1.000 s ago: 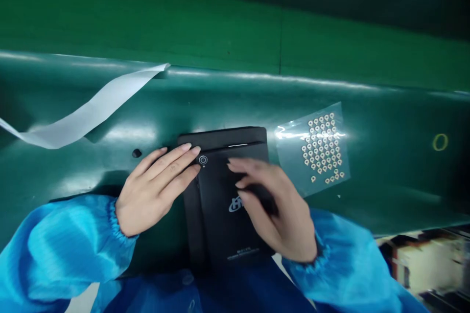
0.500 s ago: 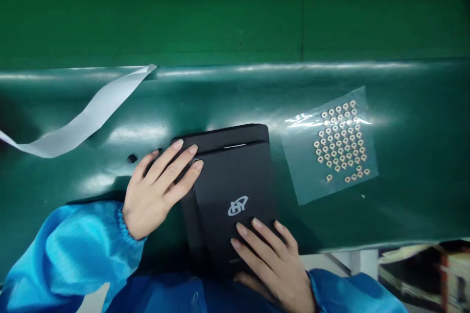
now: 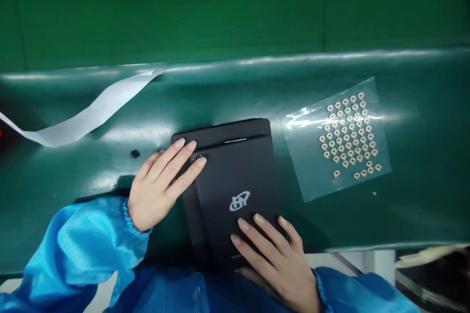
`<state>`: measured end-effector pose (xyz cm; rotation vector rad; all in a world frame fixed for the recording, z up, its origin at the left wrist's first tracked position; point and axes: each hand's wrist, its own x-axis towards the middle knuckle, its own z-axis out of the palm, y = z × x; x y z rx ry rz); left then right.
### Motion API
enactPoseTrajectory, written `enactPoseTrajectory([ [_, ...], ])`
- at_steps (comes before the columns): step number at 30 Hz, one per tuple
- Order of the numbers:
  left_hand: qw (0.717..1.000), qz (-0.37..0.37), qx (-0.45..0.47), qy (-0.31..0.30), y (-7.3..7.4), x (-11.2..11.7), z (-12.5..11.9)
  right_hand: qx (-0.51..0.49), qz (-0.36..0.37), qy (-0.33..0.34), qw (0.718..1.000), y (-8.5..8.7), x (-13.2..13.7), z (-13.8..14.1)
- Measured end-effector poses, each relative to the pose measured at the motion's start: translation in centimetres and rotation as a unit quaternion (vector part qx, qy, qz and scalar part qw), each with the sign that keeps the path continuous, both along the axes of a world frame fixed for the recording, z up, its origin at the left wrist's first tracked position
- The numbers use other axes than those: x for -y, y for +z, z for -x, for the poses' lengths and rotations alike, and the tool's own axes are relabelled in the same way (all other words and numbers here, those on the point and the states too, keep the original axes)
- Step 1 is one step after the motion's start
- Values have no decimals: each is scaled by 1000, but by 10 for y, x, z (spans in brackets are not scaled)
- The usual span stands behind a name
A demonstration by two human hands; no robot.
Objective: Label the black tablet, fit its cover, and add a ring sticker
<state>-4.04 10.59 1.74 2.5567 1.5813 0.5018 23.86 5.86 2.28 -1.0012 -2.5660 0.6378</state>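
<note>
The black tablet lies back side up on the green conveyor belt, and its near edge is hidden behind the right hand and blue sleeves. The left hand rests flat with loose, extended fingers on the tablet's far left corner beside the camera lens; the right hand's fingers lie spread on its near part, gripping nothing. Right of the tablet lies a clear sheet of small rings, too small to identify, and left of the tablet a white strip is cut off by the frame.

Dim, perhaps soft; overhead glare streaks.

tablet on belt, sheet right
</note>
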Motion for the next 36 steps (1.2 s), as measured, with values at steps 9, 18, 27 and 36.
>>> enactPoseTrajectory([
  [9,993,17,9,118,-4,5,-4,4,4,-3,1000,0,3,-2],
  [18,991,-3,7,133,-9,7,-4,-3,2,-7,1000,-3,4,0],
  [27,973,-74,219,10,1,24,-11,52,-96,46,993,-10,-73,23],
  [36,927,-24,116,-356,-6,36,-44,24,-110,-187,976,-6,-241,134],
])
